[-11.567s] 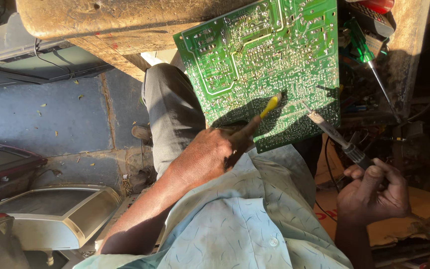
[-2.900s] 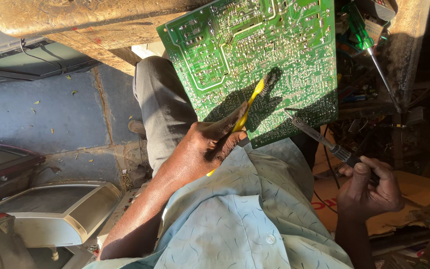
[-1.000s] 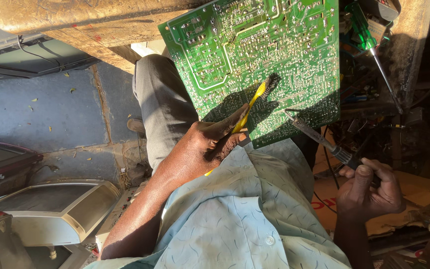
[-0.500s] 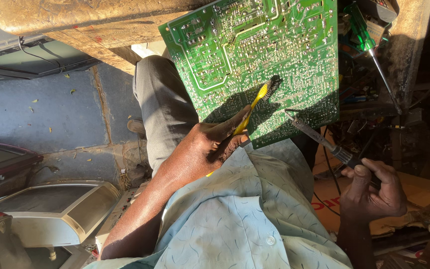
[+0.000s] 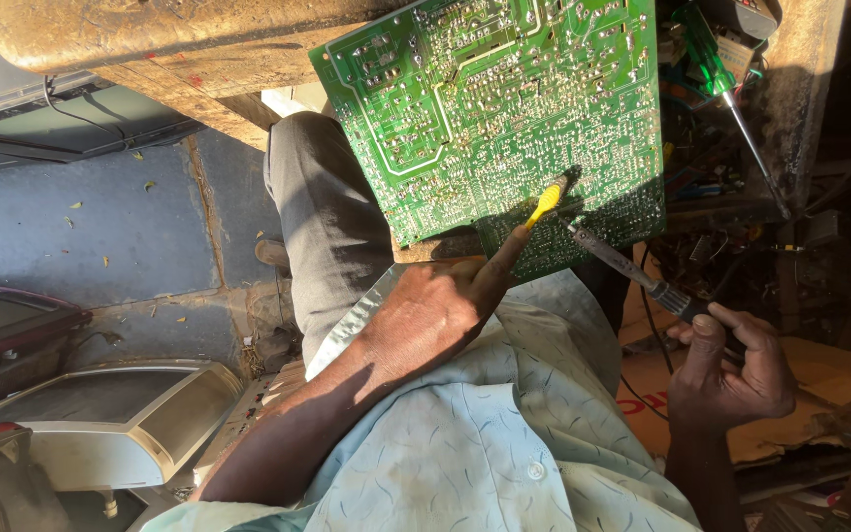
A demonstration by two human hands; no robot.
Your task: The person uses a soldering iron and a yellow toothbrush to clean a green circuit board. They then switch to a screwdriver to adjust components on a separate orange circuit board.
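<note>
A green circuit board [image 5: 485, 108] leans on my lap with its solder side up. My left hand [image 5: 435, 310] grips a thin tool with a yellow tip [image 5: 547, 202], and that tip rests on the board's lower edge. My right hand [image 5: 731, 369] holds a soldering iron [image 5: 642, 281] by its dark handle. The iron's metal point sits on the board just right of the yellow tip. Shadow covers the board's lower right corner.
A green-handled screwdriver [image 5: 706, 49] lies among tangled wires and parts at the upper right. A worn wooden bench edge [image 5: 150, 39] runs across the top. A grey device casing [image 5: 100, 414] sits on the floor at the lower left, and brown cardboard [image 5: 829, 384] lies at the right.
The yellow tip has slid a little down the board, closer to the iron's point. My right hand and the iron have stayed almost still.
</note>
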